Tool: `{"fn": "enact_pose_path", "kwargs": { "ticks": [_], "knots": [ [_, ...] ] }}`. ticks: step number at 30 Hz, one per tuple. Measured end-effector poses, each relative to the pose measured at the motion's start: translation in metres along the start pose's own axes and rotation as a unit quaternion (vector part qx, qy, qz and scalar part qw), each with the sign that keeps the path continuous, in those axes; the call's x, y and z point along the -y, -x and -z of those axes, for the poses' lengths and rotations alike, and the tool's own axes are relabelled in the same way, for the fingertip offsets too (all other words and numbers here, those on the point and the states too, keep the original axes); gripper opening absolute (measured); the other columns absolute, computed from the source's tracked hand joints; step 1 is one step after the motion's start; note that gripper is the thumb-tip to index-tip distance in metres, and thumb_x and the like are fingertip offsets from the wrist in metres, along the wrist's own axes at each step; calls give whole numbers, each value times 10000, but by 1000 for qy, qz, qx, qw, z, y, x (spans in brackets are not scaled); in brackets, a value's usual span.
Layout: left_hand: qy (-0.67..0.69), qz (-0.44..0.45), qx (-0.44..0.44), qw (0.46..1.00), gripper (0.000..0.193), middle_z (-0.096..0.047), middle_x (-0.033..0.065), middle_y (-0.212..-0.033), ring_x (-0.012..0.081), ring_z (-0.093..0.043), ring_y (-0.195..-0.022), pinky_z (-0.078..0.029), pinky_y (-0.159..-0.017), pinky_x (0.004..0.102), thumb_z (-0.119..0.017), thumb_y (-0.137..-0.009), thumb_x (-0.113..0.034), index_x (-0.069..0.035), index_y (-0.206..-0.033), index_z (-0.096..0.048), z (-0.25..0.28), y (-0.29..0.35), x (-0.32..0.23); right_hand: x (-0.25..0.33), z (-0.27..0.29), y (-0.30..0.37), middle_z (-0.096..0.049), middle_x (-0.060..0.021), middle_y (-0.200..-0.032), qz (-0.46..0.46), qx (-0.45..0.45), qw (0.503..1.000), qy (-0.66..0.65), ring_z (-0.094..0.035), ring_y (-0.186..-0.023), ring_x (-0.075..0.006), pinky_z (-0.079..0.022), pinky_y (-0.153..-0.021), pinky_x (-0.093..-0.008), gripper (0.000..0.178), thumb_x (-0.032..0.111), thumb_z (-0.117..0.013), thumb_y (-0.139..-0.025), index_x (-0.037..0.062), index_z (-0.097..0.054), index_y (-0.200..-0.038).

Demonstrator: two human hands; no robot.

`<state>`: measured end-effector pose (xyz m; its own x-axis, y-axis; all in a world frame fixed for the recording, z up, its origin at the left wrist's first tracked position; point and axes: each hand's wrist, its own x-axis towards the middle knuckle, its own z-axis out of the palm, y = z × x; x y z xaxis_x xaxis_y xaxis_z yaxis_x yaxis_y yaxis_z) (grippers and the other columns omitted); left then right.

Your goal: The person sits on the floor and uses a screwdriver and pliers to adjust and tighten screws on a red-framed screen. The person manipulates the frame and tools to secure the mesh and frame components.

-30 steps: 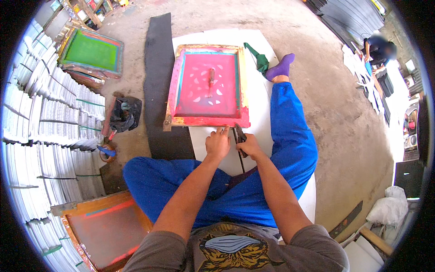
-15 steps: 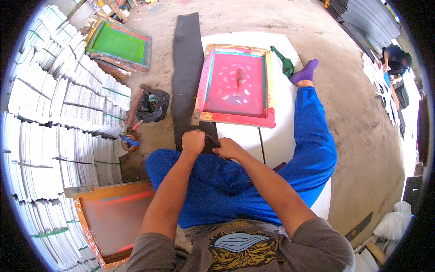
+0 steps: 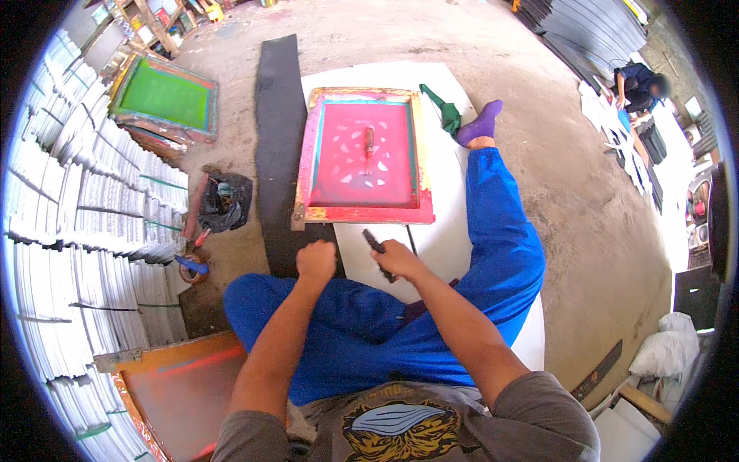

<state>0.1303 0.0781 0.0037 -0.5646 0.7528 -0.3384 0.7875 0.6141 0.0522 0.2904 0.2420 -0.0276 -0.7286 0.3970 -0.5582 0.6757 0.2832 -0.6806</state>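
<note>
My right hand (image 3: 400, 260) is closed around a short, dark, elongated tool (image 3: 373, 242); its exact kind is unclear. One end sticks out towards the screen frame, the other below my fingers. My left hand (image 3: 316, 262) is a closed fist over the near end of a long black strip (image 3: 279, 154); whatever it holds is hidden. Just beyond both hands, a screen-printing frame (image 3: 426, 177) with pink mesh and pale shapes rests on white sheets (image 3: 354, 258). A small red-brown handled tool (image 3: 369, 140) lies on the mesh.
Tall stacks of white sheets (image 3: 58, 285) line the left. A green screen frame (image 3: 165, 96), a black bag (image 3: 225, 202) and a tape roll (image 3: 192, 268) lie beside them. Another frame (image 3: 181, 393) is near my left knee. A green cloth (image 3: 446, 115) touches my foot. A person (image 3: 639, 88) crouches far right.
My hands have moved apart: the right went right with the dark tool, which was between both hands before. The whole view has shifted, with the scene sitting further left and lower.
</note>
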Motion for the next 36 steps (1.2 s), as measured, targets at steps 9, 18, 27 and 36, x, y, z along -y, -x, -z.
{"fn": "enact_pose_path", "kwargs": {
  "ticks": [9, 18, 27, 36],
  "knots": [
    [13, -201, -215, 956, 485, -529, 142, -1396, 295, -620, -1008, -540, -753, 435, -630, -836, -126, -56, -1315, -608, -19, -28, -127, -45, 91, 25, -668, -187, -724, -91, -129, 985, 68, -701, -625, -322, -546, -548, -465, 402, 339, -621, -945, -57, -649, -883],
    [-1, -168, -141, 976, 666, -432, 113, -1543, 340, -593, -1133, -544, -837, 481, -721, -839, -233, -59, -1445, -505, -30, -31, -142, -4, 104, 36, -698, -316, -955, -112, -100, 985, 83, -699, -952, -446, -544, -850, -515, 406, 312, -620, -924, -79, -686, -1013],
    [-1, -183, -193, 964, 583, -447, 117, -1525, 259, -617, -977, -522, -727, 385, -685, -796, -164, -53, -1361, -596, -36, -25, -139, 16, 123, 19, -717, -251, -1078, -163, -41, 965, 202, -706, -1040, -378, -562, -884, -498, 318, 178, -570, -832, -23, -725, -1024],
    [10, -179, -228, 957, 524, -435, 118, -1537, 253, -606, -951, -516, -727, 385, -666, -807, -165, -48, -1316, -626, -41, -24, -143, -17, 85, 28, -706, -262, -1065, -126, -153, 945, 259, -693, -1037, -421, -549, -922, -515, 273, 118, -567, -892, -11, -641, -1121]
  ]
}}
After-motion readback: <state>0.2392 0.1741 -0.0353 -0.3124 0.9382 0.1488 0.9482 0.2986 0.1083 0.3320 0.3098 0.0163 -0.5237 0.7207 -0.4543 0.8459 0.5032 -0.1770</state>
